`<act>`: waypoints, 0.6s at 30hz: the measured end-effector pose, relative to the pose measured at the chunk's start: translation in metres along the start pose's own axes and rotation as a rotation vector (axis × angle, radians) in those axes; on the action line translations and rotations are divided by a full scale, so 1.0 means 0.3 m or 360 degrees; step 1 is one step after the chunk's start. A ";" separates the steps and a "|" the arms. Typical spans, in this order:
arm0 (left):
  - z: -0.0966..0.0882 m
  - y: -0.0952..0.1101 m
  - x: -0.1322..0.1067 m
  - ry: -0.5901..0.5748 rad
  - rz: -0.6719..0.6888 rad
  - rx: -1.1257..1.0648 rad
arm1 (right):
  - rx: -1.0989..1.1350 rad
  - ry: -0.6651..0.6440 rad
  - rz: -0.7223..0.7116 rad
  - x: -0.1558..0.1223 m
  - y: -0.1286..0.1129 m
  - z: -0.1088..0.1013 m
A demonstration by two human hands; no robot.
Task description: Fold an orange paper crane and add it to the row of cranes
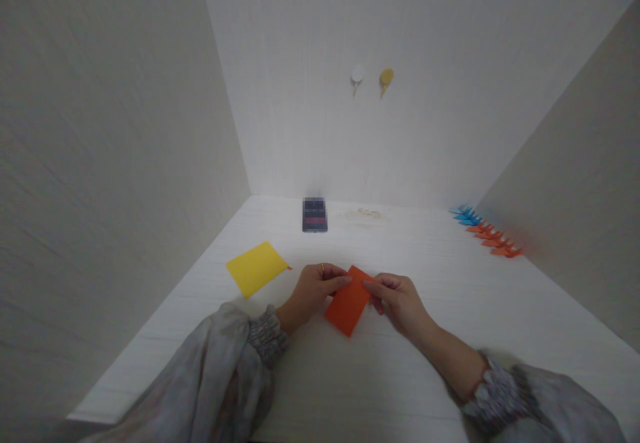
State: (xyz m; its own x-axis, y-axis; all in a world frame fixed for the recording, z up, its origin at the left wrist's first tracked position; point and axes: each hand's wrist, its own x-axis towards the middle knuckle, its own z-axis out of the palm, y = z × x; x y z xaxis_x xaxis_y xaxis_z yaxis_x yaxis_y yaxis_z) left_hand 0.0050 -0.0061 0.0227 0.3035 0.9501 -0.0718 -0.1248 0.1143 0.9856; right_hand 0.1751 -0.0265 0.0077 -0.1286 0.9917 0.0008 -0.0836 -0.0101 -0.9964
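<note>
Left hand (pixel 311 289) and right hand (pixel 401 299) both pinching orange paper (pixel 349 306), lower center of frame. Yellow paper (pixel 257 269) on table (pixel 420 249), left of center.

the orange rectangular paper (pixel 350 304) and yellow four-sided paper sheet (pixel 256 269) look smooth and matt; the white flat bench (pixel 360 389) shows faint streaky grain; the loose grey sleeves (pixel 215 363) are wrinkled cloth.

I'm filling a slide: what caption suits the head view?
Left hand and right hand hold orange paper; yellow paper lies on the white table.
</note>
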 end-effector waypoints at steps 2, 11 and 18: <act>0.000 0.002 0.001 0.0002 0.0011 0.0007 | 0.0018 -0.0005 0.0006 0.003 0.000 -0.004; -0.014 -0.003 0.000 -0.0114 -0.0134 0.0126 | 0.0045 0.0093 -0.0014 0.017 -0.016 -0.030; -0.011 -0.002 -0.001 -0.0099 -0.0148 0.0054 | 0.0012 0.0127 -0.0034 0.022 -0.019 -0.032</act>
State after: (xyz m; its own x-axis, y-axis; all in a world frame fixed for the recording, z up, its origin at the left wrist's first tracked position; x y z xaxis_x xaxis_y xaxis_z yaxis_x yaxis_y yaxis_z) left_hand 0.0019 -0.0054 0.0215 0.3704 0.9160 -0.1542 -0.0620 0.1900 0.9798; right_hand 0.1841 -0.0186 0.0126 -0.0478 0.9987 0.0150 -0.0930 0.0105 -0.9956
